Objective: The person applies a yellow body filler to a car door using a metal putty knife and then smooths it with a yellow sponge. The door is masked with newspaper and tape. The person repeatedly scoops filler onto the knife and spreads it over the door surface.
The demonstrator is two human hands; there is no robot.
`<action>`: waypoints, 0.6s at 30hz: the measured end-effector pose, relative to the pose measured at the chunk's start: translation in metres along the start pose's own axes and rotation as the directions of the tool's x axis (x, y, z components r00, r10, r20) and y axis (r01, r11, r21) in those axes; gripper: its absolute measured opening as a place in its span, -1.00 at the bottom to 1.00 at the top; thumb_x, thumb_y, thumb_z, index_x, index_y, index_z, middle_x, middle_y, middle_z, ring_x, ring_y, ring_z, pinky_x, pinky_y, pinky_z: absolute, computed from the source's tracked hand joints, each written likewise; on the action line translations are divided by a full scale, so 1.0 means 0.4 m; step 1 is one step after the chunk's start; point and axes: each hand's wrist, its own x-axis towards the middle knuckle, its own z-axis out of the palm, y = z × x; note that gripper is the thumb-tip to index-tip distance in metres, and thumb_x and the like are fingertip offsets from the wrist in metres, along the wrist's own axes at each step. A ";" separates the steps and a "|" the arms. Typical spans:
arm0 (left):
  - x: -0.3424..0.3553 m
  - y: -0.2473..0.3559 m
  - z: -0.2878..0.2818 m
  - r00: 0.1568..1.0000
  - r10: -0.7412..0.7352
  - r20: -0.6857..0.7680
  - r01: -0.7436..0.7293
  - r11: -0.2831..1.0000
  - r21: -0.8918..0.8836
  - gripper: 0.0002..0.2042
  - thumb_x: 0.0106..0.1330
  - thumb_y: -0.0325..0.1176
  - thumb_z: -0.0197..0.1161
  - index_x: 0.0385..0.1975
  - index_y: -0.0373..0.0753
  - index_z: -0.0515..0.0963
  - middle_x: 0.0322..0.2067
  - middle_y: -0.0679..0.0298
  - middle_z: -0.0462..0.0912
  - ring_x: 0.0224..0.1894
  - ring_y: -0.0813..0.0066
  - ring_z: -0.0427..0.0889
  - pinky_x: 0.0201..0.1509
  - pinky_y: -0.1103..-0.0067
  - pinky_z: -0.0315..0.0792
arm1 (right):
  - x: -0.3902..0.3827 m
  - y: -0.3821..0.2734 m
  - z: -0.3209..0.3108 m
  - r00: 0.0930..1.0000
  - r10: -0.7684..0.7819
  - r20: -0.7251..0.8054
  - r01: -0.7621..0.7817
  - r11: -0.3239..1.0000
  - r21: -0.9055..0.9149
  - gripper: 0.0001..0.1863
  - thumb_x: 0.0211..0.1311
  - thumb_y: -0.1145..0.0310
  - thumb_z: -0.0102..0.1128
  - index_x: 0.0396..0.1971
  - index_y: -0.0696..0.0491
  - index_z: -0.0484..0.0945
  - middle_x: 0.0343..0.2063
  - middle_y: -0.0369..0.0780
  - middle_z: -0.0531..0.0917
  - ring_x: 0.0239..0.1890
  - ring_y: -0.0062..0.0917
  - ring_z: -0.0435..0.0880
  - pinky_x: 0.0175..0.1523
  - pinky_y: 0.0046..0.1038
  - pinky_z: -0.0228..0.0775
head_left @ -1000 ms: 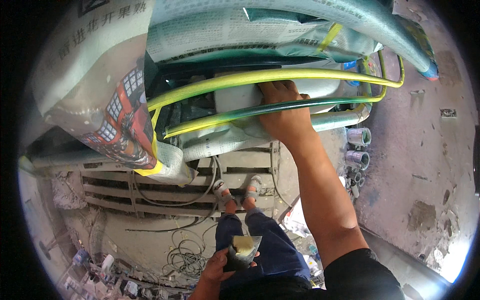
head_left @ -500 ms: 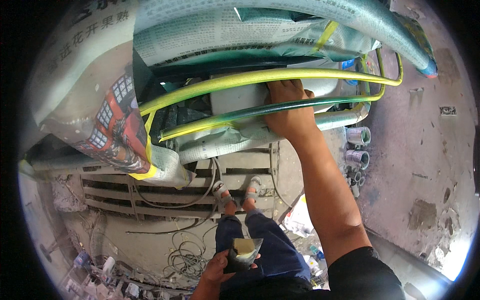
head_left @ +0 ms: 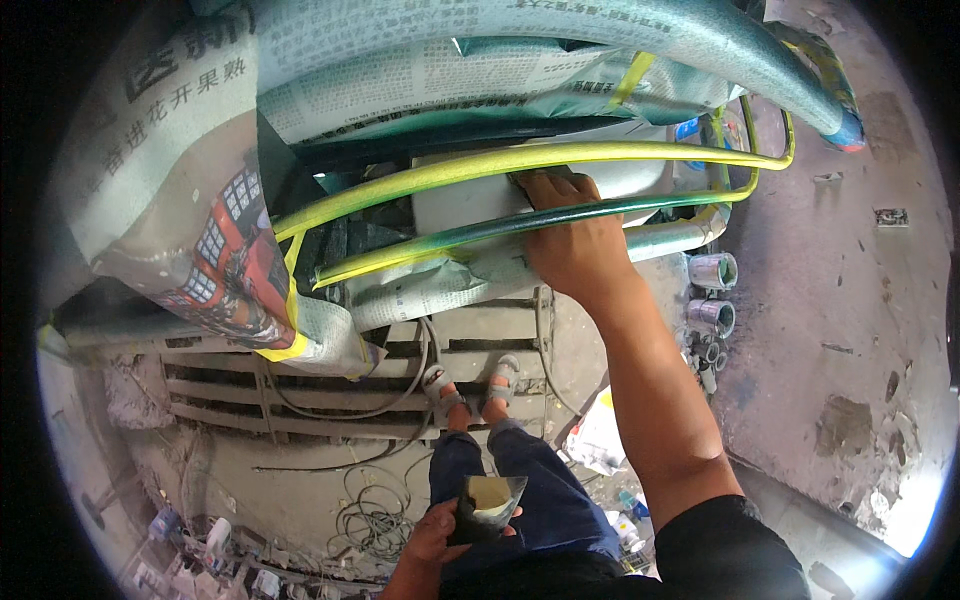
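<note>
**Reaching In to a Smooth White Panel (head_left: 460, 205)**

Sits behind two long bars, upper middle of the view. Meets there the bare right hand (head_left: 580, 245), fingers bent at the surface, passing beneath a slim dark-green bar with yellow ends (head_left: 650, 203), knuckles just below a curved yellow-wrapped bar (head_left: 600, 152). Impossible to make out that hand's grip; shows only a small dark edge by the fingertips, too hidden to name.

Clamps the bare left hand (head_left: 435, 528) on a thin, dark, roughly four-sided plate (head_left: 478, 525), bearing a pale-yellow, paste-like patch (head_left: 490, 492), low in front of dark-blue trousers (head_left: 545, 500).

Adds, below the bars, a newspaper-wrapped tube (head_left: 420, 300); above, a thick, green-tinted, paper-covered tube (head_left: 620, 20); at left, a large printed paper sheet with a red picture (head_left: 180, 150).

Stands in grey strapped sandals (head_left: 505, 375) on a dusty slatted pallet (head_left: 490, 320). Includes, farther out, a loosely coiled grey cable (head_left: 375, 525) at lower left and two round metal cans (head_left: 712, 290) at right.
</note>
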 end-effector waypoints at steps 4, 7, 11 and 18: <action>0.001 -0.007 -0.008 1.000 0.014 0.017 -0.014 1.000 -0.022 -0.17 0.29 0.16 0.10 0.26 -0.52 0.14 0.18 -0.28 0.30 0.23 -0.01 0.37 0.24 0.15 0.30 | 0.003 -0.006 -0.016 0.998 0.023 -0.057 -0.026 0.998 -0.048 -0.68 -0.10 0.41 0.10 -0.23 0.04 0.50 -0.23 -0.15 0.61 -0.09 -0.18 0.56 -0.18 -0.01 0.41; 0.002 -0.012 -0.019 1.000 0.011 -0.023 -0.011 1.000 0.002 -0.23 0.32 0.12 0.09 0.28 -0.45 0.13 0.21 -0.11 0.31 0.19 -0.10 0.41 0.08 0.03 0.41 | 0.020 0.011 -0.016 0.998 0.051 -0.041 -0.053 0.996 -0.071 -0.64 -0.09 0.40 0.11 -0.18 0.03 0.49 -0.22 -0.17 0.61 -0.07 -0.17 0.55 -0.17 0.02 0.40; 0.001 -0.017 -0.024 1.000 0.012 -0.006 -0.012 1.000 -0.010 -0.23 0.32 0.12 0.08 0.27 -0.45 0.13 0.21 -0.11 0.32 0.20 -0.10 0.40 0.09 0.04 0.41 | 0.037 0.004 -0.029 0.991 0.130 0.036 -0.123 0.981 -0.150 -0.60 -0.05 0.40 0.10 -0.10 0.03 0.46 -0.19 -0.16 0.61 -0.01 -0.16 0.52 -0.14 0.12 0.36; 0.009 -0.020 -0.015 1.000 0.021 -0.003 -0.021 1.000 0.001 -0.23 0.31 0.13 0.09 0.29 -0.41 0.14 0.20 -0.10 0.33 0.19 -0.12 0.40 0.10 0.04 0.41 | 0.040 0.021 -0.023 0.980 0.162 0.115 -0.144 0.978 -0.149 -0.58 -0.01 0.41 0.07 -0.05 0.03 0.45 -0.13 -0.14 0.61 0.04 -0.17 0.49 -0.11 0.18 0.32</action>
